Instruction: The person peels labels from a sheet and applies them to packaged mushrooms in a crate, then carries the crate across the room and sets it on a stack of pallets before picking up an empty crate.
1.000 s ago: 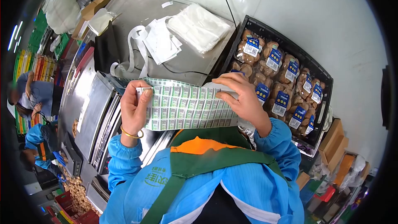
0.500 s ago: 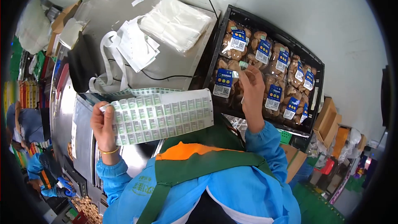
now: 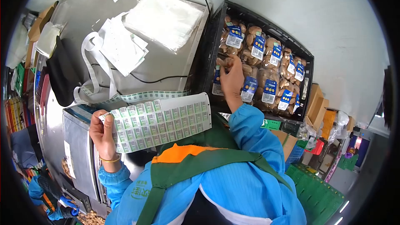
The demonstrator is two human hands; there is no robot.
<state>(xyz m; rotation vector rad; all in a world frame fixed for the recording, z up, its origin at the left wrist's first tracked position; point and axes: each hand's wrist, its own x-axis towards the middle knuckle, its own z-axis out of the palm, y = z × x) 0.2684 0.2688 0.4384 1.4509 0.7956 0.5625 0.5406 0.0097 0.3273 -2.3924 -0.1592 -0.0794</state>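
Note:
My left hand (image 3: 104, 135) grips a sheet of small green-and-white stickers (image 3: 162, 121) by its left edge, thumb on top. The upper right of the sheet is bare backing. My right hand (image 3: 233, 79) is over the black crate (image 3: 266, 24), its bent fingers touching a clear-wrapped pack of mushrooms (image 3: 220, 62) in the near left corner. Anything between those fingertips is hidden. Several more mushroom packs (image 3: 268, 87) lie in two rows, with blue-and-white labels (image 3: 257, 46) on top.
On the metal table (image 3: 162, 64) lie a stack of clear plastic bags (image 3: 164, 18), white paper sheets (image 3: 121, 46), a curling label strip (image 3: 93, 43) and a black cable (image 3: 158, 79). Cardboard boxes (image 3: 316, 104) and a green crate (image 3: 314, 191) stand at right. Another person (image 3: 43, 191) is at lower left.
My right hand has moved left and down onto the near left pack; the small sticker at its fingertips no longer shows. My left hand still holds the sheet. The view has shifted slightly.

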